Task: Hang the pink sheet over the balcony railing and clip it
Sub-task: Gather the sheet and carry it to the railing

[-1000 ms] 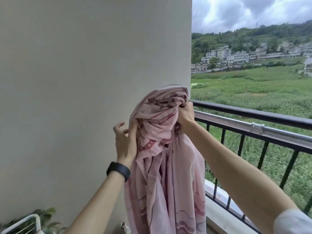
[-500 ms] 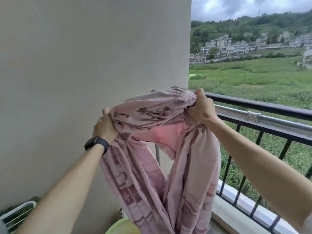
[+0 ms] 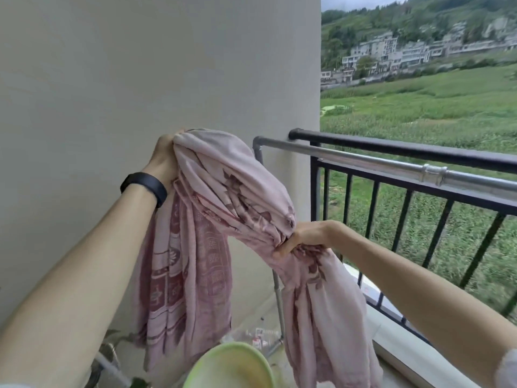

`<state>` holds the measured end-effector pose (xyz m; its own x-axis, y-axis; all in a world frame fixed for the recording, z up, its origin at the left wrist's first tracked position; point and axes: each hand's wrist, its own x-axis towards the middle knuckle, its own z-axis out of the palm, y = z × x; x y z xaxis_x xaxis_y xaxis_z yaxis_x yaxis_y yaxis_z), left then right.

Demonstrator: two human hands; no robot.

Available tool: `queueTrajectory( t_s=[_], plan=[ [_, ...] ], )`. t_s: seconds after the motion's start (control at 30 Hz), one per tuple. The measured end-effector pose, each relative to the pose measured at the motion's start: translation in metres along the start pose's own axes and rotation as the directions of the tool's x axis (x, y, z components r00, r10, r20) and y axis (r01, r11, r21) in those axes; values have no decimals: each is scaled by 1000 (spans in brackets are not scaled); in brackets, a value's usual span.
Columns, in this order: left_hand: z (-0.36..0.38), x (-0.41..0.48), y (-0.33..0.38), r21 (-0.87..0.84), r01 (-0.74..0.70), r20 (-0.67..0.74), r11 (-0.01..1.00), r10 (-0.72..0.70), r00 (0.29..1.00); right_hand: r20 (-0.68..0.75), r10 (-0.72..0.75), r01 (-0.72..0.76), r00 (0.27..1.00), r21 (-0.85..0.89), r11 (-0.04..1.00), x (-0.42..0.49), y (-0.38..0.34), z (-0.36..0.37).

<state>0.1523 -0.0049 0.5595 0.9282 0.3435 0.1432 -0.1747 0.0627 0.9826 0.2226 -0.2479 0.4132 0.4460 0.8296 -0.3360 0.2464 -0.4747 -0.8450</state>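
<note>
The pink sheet (image 3: 221, 191), patterned in darker pink, hangs bunched in the air between my two hands. My left hand (image 3: 165, 161) grips one gathered end high up, close to the wall. My right hand (image 3: 305, 238) grips another gathered part lower and further right. Both loose ends drop toward the floor. The black balcony railing (image 3: 405, 148) runs from the wall off to the right, behind and above my right hand. A silver metal rail (image 3: 363, 159) runs just inside it. The sheet touches neither rail. No clip is visible.
A pale wall (image 3: 140, 65) fills the left. A light green basin (image 3: 232, 365) sits below the sheet, with small bottles (image 3: 258, 336) on the floor and a plant (image 3: 117, 340) at the lower left. A silver upright post (image 3: 277, 292) stands behind the sheet.
My right hand has dropped lower with its bunch of sheet and my left hand has lifted its end. The view has tilted down, showing the green basin.
</note>
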Motion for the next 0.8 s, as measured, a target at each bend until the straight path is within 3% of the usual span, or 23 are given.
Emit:
queueTrajectory(
  t_s=[0.03, 0.1, 0.17, 0.23, 0.27, 0.3, 0.43, 0.57, 0.67, 0.8],
  plan=[
    [2, -1, 1, 41, -7, 16, 999, 7, 1000, -1, 22, -22, 1000, -26, 999, 8, 3, 6],
    [-5, -1, 3, 418, -157, 27, 895, 161, 987, -16, 64, -65, 998, -69, 995, 21, 8, 13],
    [-30, 8, -1, 761, -323, 142, 562, 342, 929, -83, 55, -68, 995, -158, 985, 30, 11, 12],
    [-54, 6, -5, 909, -337, 236, 247, 362, 902, -317, -3, -85, 949, -264, 961, 38, 15, 1],
    [-67, 5, -9, 935, -321, 255, 148, 348, 902, -438, -16, -91, 899, -224, 970, 38, 15, -6],
    [-80, 5, -13, 951, -285, 236, 119, 313, 920, -536, -20, -74, 844, -152, 986, 35, 11, -11],
    [-117, -3, -29, 973, -65, 66, 219, 4, 998, -689, -26, 16, 724, -21, 1000, 26, -21, -34],
    [-92, -21, -39, 824, 54, 67, 564, -190, 979, -771, -63, 139, 634, 33, 990, 31, -59, -49],
    [-32, -28, -67, 787, -68, 144, 614, -75, 987, -789, -144, 283, 598, 39, 958, 37, -93, -45],
    [20, -33, -108, 684, -61, -18, 727, 100, 995, -802, -209, 370, 559, 16, 929, 38, -112, -36]
  ],
)
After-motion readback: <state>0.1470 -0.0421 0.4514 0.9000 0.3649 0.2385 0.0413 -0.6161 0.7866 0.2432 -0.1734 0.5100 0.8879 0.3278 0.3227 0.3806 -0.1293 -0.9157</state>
